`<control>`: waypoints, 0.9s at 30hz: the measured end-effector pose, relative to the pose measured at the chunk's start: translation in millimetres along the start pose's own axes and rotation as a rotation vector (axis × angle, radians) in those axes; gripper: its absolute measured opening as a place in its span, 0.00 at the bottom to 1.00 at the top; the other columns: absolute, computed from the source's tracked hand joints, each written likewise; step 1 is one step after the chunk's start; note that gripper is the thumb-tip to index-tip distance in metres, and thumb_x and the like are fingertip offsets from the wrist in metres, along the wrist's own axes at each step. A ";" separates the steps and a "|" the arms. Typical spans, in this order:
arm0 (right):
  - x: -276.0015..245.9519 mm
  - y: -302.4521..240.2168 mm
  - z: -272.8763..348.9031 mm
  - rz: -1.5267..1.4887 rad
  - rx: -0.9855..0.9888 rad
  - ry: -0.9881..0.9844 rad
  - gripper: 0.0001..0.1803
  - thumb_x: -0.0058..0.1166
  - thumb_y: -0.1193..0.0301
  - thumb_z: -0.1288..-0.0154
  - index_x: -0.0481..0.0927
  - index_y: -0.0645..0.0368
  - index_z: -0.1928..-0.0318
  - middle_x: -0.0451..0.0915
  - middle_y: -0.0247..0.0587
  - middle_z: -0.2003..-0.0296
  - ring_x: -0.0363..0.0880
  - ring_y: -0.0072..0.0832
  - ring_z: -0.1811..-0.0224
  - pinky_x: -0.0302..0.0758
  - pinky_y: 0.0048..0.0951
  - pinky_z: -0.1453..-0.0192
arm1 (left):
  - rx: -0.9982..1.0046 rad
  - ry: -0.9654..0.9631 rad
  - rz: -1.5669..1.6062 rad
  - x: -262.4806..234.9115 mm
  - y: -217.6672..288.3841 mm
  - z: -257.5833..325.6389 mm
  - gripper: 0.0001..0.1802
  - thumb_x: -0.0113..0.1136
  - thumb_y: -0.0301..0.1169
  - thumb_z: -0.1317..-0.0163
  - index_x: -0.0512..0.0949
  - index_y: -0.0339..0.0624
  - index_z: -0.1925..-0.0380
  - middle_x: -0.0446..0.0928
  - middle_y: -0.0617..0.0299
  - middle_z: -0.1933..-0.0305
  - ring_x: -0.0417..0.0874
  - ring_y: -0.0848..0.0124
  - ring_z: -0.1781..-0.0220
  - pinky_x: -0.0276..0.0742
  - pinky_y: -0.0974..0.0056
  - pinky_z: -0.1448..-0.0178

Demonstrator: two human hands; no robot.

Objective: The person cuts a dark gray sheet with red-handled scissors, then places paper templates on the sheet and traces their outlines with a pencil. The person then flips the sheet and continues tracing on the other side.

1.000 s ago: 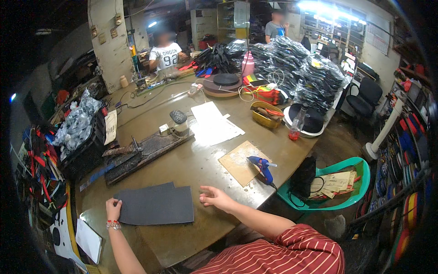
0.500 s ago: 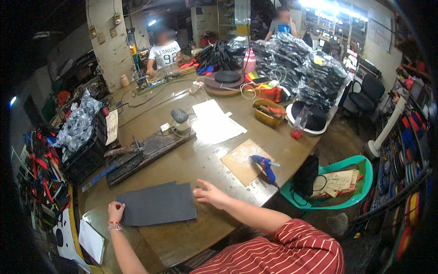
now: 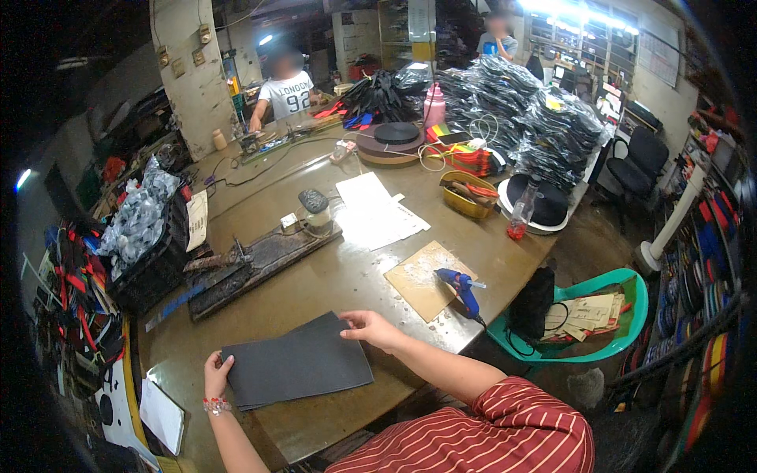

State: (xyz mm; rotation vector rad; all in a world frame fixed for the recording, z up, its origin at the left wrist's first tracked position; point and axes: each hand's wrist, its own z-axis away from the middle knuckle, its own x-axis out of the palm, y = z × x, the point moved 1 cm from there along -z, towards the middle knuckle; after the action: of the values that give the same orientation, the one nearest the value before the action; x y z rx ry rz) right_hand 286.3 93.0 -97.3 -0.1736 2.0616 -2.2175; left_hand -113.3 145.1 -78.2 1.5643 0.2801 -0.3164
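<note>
Two or more dark grey, flat rectangular sheets lie overlapped and slightly askew at the near side of the table, in front of me. My left hand pinches their left edge between thumb and fingers; a beaded bracelet circles that wrist. At the far right corner, my right hand is closed on the edge of the sheets, its thumb and forefinger at the corner. Beyond my right hand, a blue glue gun rests partly on a stained tan board.
A long dark wooden block lies farther left, bearing a dark-topped jar. White papers and a yellow basket sit farther back. A green plastic chair stands right of the table. Two people are beyond the table.
The grey sheets have shifted right and turned a little, with their overlap more fanned. My left hand moved right with them. My right hand went from spread fingers to gripping their far corner.
</note>
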 end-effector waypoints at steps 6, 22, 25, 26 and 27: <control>-22.3 -40.1 18.4 0.030 -0.567 0.085 0.10 0.54 0.73 0.39 0.77 0.59 0.57 0.74 0.36 0.55 0.70 0.25 0.48 0.66 0.28 0.42 | 0.493 0.339 0.300 24.1 34.8 35.0 0.10 0.56 0.24 0.39 0.72 0.37 0.57 0.74 0.62 0.56 0.73 0.73 0.53 0.68 0.67 0.45; -53.2 7.6 15.5 0.451 -0.263 0.337 0.23 0.57 0.76 0.39 0.69 0.64 0.43 0.76 0.43 0.56 0.75 0.28 0.54 0.73 0.28 0.49 | 0.016 0.640 -0.316 -63.2 13.8 89.1 0.26 0.64 0.37 0.44 0.72 0.41 0.46 0.79 0.57 0.54 0.80 0.70 0.55 0.75 0.64 0.48; -56.6 17.6 16.5 0.491 -0.337 0.448 0.21 0.55 0.76 0.38 0.71 0.63 0.44 0.75 0.47 0.53 0.75 0.32 0.53 0.74 0.31 0.48 | 0.036 1.249 -0.286 -151.9 -18.8 151.8 0.12 0.54 0.33 0.37 0.79 0.36 0.59 0.82 0.52 0.63 0.82 0.63 0.62 0.75 0.63 0.55; -58.7 19.1 14.9 0.496 -0.330 0.454 0.20 0.54 0.75 0.38 0.72 0.63 0.45 0.75 0.47 0.52 0.75 0.32 0.52 0.74 0.32 0.48 | -0.045 1.394 -0.427 -168.7 -32.1 176.2 0.12 0.54 0.33 0.37 0.80 0.37 0.62 0.81 0.51 0.63 0.82 0.61 0.61 0.75 0.62 0.56; -61.7 19.8 14.0 0.500 -0.335 0.492 0.18 0.53 0.75 0.37 0.73 0.63 0.46 0.75 0.48 0.52 0.75 0.33 0.52 0.74 0.32 0.48 | -0.072 1.477 -0.442 -185.6 -43.1 196.3 0.11 0.54 0.33 0.38 0.80 0.39 0.62 0.81 0.50 0.64 0.81 0.59 0.61 0.74 0.59 0.55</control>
State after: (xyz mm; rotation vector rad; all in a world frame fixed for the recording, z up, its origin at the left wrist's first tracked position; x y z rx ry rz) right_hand 349.4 87.5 -116.7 0.8457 2.3496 -1.7153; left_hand -306.6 -46.7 -51.3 1.3836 1.7516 0.5843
